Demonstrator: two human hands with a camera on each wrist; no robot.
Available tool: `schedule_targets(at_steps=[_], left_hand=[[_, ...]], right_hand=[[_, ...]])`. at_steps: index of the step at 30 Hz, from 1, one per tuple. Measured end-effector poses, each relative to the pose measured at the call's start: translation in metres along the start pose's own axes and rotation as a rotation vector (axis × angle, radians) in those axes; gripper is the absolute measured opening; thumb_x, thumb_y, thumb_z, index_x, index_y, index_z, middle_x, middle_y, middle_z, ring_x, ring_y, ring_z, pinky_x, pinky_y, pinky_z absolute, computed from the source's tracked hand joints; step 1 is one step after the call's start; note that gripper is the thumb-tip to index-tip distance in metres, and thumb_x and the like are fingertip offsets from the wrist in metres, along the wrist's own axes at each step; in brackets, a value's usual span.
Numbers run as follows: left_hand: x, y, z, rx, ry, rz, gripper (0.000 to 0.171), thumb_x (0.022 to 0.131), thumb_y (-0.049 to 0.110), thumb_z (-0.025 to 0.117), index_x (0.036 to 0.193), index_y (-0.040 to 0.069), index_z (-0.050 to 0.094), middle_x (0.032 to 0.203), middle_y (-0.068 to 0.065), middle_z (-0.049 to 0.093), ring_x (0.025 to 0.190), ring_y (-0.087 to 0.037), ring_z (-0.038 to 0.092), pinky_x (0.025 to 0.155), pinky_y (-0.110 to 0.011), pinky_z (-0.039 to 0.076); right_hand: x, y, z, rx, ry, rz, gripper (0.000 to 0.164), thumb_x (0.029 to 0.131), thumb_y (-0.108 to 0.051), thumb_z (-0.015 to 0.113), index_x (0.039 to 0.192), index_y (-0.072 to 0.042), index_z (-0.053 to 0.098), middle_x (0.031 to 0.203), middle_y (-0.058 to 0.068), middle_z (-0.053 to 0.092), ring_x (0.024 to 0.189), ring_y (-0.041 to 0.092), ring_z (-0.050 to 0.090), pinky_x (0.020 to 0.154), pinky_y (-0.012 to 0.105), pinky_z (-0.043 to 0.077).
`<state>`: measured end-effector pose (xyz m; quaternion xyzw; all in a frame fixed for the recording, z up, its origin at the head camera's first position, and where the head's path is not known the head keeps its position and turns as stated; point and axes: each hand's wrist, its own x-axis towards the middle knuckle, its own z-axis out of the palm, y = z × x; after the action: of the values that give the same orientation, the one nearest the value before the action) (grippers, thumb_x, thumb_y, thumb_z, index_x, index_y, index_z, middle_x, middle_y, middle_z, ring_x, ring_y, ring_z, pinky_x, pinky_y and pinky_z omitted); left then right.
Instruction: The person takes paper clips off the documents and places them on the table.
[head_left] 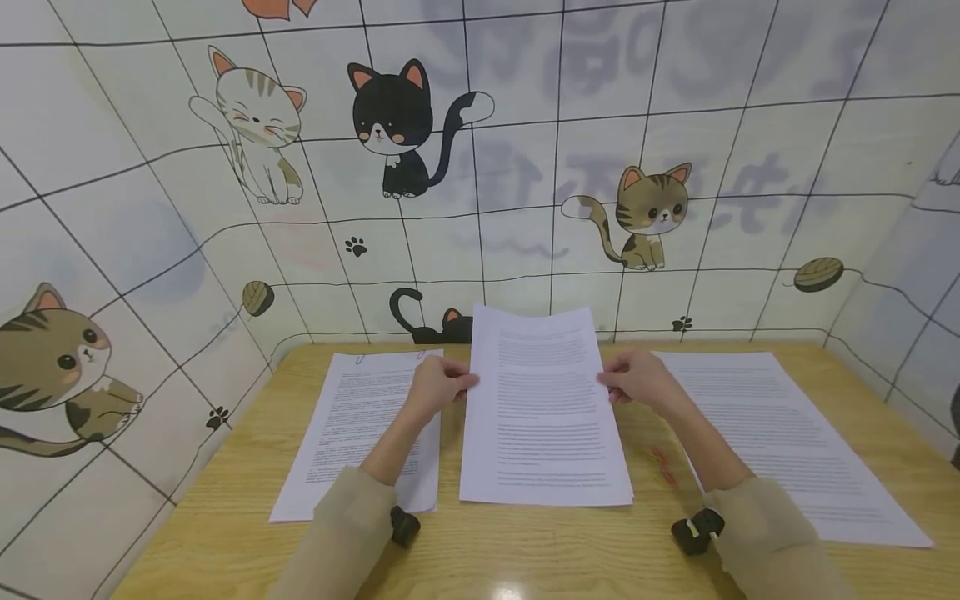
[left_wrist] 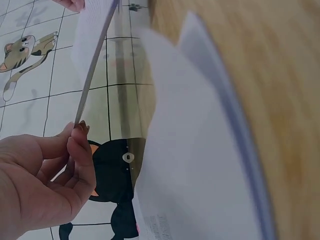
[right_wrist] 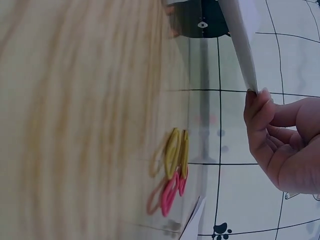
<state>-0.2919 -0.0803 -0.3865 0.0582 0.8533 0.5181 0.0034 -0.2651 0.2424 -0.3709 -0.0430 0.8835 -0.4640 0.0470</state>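
Observation:
A thin stack of printed paper (head_left: 542,408) is held at its side edges between both hands, its top raised off the table. My left hand (head_left: 438,388) pinches the left edge between thumb and fingers; the left wrist view shows the sheets (left_wrist: 94,62) edge-on in that pinch. On the other side my right hand (head_left: 643,383) pinches the right edge, also seen edge-on in the right wrist view. Yellow (right_wrist: 172,152) and pink paper clips (right_wrist: 170,195) lie on the table near the right hand.
To the left lies another printed stack (head_left: 352,425) with paper clips (head_left: 361,360) along its top edge. Further printed sheets (head_left: 780,450) lie on the right, partly under the right forearm. Behind the wooden table (head_left: 495,550) stands a wall (head_left: 517,242) with cat drawings.

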Motion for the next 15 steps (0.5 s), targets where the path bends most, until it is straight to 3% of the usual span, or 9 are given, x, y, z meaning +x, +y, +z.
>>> schedule_targets(at_steps=[6,10,15], left_hand=[[0.005,-0.002,0.001,0.042,-0.045,-0.029,0.007,0.089,0.002,0.074,0.092,-0.005,0.073,0.072,-0.006,0.067,0.069,-0.025,0.069,0.062,-0.025,0.053],[0.007,-0.004,0.003,0.108,-0.062,-0.019,0.005,0.087,0.001,0.075,0.088,-0.004,0.075,0.069,-0.006,0.067,0.064,-0.019,0.065,0.056,-0.02,0.045],[0.009,-0.006,0.006,0.168,-0.079,-0.024,0.005,0.085,0.001,0.077,0.087,-0.004,0.077,0.069,-0.008,0.07,0.062,-0.018,0.068,0.056,-0.019,0.045]], right_hand=[[0.006,0.001,0.005,-0.048,-0.014,0.047,0.017,0.096,0.001,0.063,0.102,0.017,0.063,0.071,0.01,0.064,0.058,0.011,0.062,0.059,0.027,0.057],[0.008,0.001,0.009,-0.091,-0.038,0.055,0.014,0.096,0.003,0.062,0.098,0.016,0.063,0.069,0.011,0.064,0.057,0.012,0.062,0.059,0.027,0.057],[0.008,0.001,0.012,-0.165,-0.06,0.042,0.012,0.094,0.004,0.062,0.094,0.016,0.064,0.065,0.011,0.065,0.054,0.012,0.062,0.057,0.026,0.056]])
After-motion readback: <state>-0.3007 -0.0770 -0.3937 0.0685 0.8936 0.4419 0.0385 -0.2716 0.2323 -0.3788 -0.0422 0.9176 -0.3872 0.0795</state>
